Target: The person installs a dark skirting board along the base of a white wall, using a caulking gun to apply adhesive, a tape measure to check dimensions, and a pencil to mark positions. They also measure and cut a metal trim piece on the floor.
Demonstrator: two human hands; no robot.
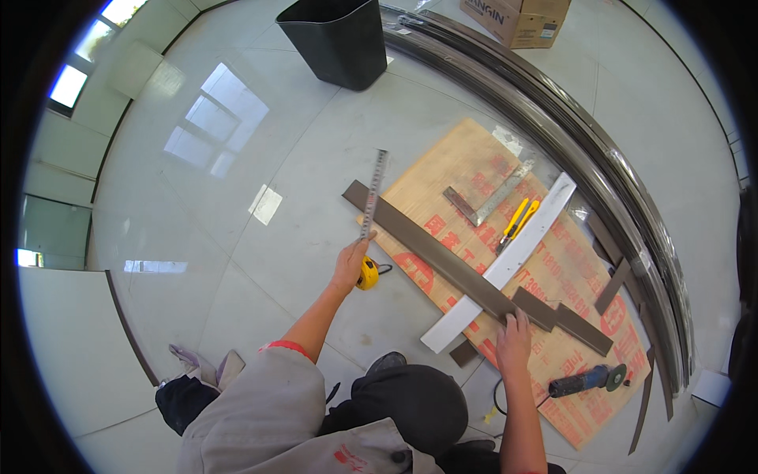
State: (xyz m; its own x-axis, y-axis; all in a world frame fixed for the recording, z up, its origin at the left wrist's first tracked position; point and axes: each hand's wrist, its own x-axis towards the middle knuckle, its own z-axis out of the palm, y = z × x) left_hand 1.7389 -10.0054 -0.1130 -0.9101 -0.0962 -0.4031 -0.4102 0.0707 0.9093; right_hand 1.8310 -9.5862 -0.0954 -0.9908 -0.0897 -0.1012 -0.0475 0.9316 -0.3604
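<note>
My left hand (349, 265) grips a yellow tape measure (368, 273), its silver blade (373, 197) drawn out toward the far side. The blade passes close to the far left end of a long dark brown strip (434, 251). At the strip's near right end, my right hand (514, 344) is closed on it with the fingertips over its edge. The strip lies slantwise across a white bar (525, 241) on a cardboard-coloured sheet with red print (442, 166). Two shorter brown pieces (583, 329) lie just right of my right hand.
A metal try square (497, 197) and yellow utility knives (518, 221) rest on the sheet. An angle grinder (588, 381) lies at its near right. Long plastic-wrapped profiles (545, 95) curve behind. Farther off stand a black bin (335, 43) and a carton (521, 20).
</note>
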